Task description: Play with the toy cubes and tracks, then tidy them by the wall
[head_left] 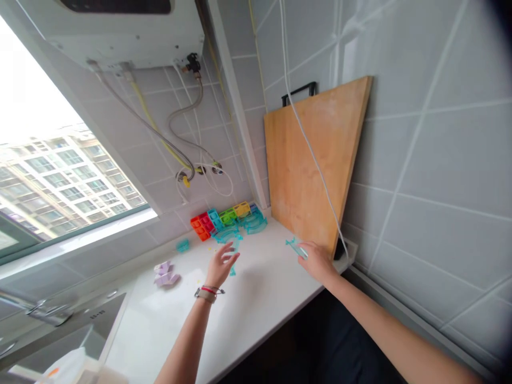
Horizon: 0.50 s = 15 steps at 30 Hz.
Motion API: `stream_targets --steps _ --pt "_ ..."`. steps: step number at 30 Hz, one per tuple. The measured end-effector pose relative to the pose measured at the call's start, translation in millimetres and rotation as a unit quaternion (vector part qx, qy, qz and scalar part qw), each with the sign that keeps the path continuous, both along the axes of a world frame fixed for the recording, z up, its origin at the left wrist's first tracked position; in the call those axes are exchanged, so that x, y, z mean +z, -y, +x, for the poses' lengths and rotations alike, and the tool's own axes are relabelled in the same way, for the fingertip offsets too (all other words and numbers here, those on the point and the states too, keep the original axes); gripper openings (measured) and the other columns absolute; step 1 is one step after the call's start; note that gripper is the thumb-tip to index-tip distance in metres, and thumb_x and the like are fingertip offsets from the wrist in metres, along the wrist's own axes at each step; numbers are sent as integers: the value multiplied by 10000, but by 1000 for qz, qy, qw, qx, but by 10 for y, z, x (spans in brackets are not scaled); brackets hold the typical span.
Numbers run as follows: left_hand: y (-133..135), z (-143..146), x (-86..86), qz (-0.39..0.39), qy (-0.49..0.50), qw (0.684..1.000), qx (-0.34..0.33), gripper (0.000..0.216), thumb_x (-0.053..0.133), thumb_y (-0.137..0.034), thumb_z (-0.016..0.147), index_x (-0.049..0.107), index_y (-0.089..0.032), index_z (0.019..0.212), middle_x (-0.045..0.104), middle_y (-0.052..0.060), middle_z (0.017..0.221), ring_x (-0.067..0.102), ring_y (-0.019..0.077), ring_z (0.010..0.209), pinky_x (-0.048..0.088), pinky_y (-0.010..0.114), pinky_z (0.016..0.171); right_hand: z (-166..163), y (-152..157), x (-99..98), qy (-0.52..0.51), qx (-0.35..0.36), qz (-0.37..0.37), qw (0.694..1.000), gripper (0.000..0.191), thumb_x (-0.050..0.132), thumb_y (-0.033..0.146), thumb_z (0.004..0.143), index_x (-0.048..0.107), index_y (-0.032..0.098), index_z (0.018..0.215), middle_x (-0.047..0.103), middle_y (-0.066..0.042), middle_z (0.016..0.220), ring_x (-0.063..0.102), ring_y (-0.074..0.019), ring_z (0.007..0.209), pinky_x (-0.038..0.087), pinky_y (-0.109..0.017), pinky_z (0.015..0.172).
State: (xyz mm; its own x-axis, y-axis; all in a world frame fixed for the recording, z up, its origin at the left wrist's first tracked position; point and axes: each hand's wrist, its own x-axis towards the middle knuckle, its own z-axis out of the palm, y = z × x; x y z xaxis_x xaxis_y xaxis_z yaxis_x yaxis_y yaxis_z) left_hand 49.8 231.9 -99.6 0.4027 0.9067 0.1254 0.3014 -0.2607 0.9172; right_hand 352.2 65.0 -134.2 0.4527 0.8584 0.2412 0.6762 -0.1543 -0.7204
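Observation:
My left hand [222, 265] hovers over the white counter [256, 298] with its fingers spread, just short of a clear teal curved piece [229, 236]. A small teal bit shows under its fingers. My right hand [317, 260] is closed on a thin teal piece [295, 245] near the foot of the wooden cutting board [316, 160]. A row of coloured blocks [222, 217], red, orange, blue, green and yellow, stands against the tiled back wall, with more teal curved pieces [256, 221] beside it.
Pale purple pieces [165, 274] and one small teal block [183, 245] lie on the counter to the left. A sink and tap [44, 314] sit at the far left. A white cable [316, 160] hangs down across the cutting board. Hoses run under a wall heater.

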Motion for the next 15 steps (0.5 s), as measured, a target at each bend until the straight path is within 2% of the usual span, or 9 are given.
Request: stream_targets --steps 2,4,6,8,11,15 --pt "103 -32 -56 -56 93 994 5 630 741 -544 831 597 -206 1344 672 172 1296 748 303 1024 612 452 860 -135 -153 34 -67 38 28 997 389 644 213 869 697 172 1252 732 -119 1216 709 -254 1049 562 -403 959" --pt "180 -60 -132 -109 174 979 14 600 732 -554 844 606 -202 1313 626 185 1380 720 332 1125 622 465 879 -371 -354 83 -217 83 84 969 431 672 331 889 674 167 1288 739 -118 1226 720 -241 1032 592 -387 908" --pt "211 -84 -204 -155 233 960 27 565 742 -540 848 621 -203 1284 587 189 1436 696 347 1179 621 477 904 -688 -573 124 -397 108 160 897 475 738 407 852 688 175 1263 736 -119 1245 700 -255 1095 574 -408 951" --pt "201 -107 -255 -191 273 942 38 538 757 -510 851 628 -204 1274 570 188 1459 690 350 1191 621 479 915 -1034 -765 132 -495 105 203 838 472 801 416 797 718 185 1201 748 -112 1226 694 -259 1106 543 -427 1001" --pt "174 -141 -289 -225 308 923 44 510 793 -442 841 639 -199 1262 586 181 1443 688 350 1191 625 475 915 -1472 -923 65 -559 116 203 796 444 844 399 759 744 181 1132 775 -110 1144 709 -261 1064 532 -443 1010" --pt "220 -136 -282 -261 345 901 32 501 830 -326 825 649 -182 1269 637 173 1372 674 335 1202 621 472 929 -1709 -885 -68 -561 153 186 792 420 845 379 776 739 182 1132 776 -110 1135 717 -263 1041 559 -434 956"
